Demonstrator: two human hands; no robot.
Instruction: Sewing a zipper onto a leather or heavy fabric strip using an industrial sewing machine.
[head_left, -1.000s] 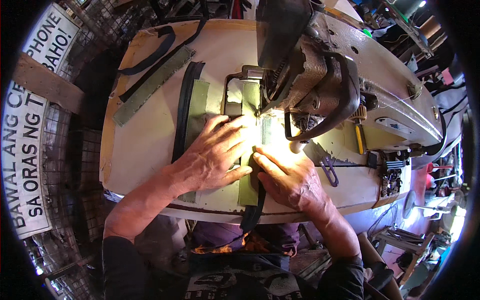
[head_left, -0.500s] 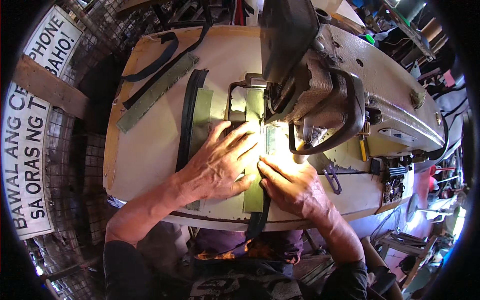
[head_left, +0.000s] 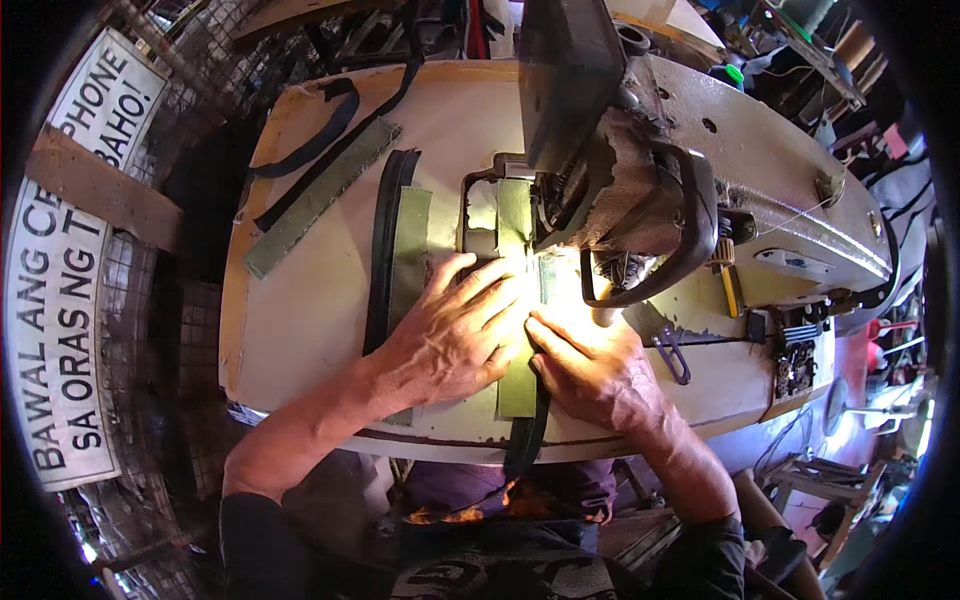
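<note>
A green fabric strip (head_left: 517, 385) lies lengthwise under the brightly lit needle area of a sewing machine (head_left: 640, 190). A black zipper strip (head_left: 525, 440) runs along its right side, and its near end hangs over the table edge. My left hand (head_left: 450, 325) rests on the green strip, fingers spread and stretched out. On the other side, my right hand (head_left: 597, 370) has thumb and forefinger pressed together at the edge of the zipper strip. Glare washes out the fingertips and the needle. Left of my left hand lie another black zipper strip (head_left: 388, 250) and green strip (head_left: 411, 240).
Farther left on the white table (head_left: 310, 310) are a green strip (head_left: 320, 200) with black tape beside it and a curled black strip (head_left: 318, 135). Small purple thread snips (head_left: 672, 355) lie right of my right hand. A wire mesh wall (head_left: 130, 290) stands left.
The green strip and zipper strip have slid slightly away from me, toward the machine. Both hands keep nearly the same places, and the whole view has shifted a little.
</note>
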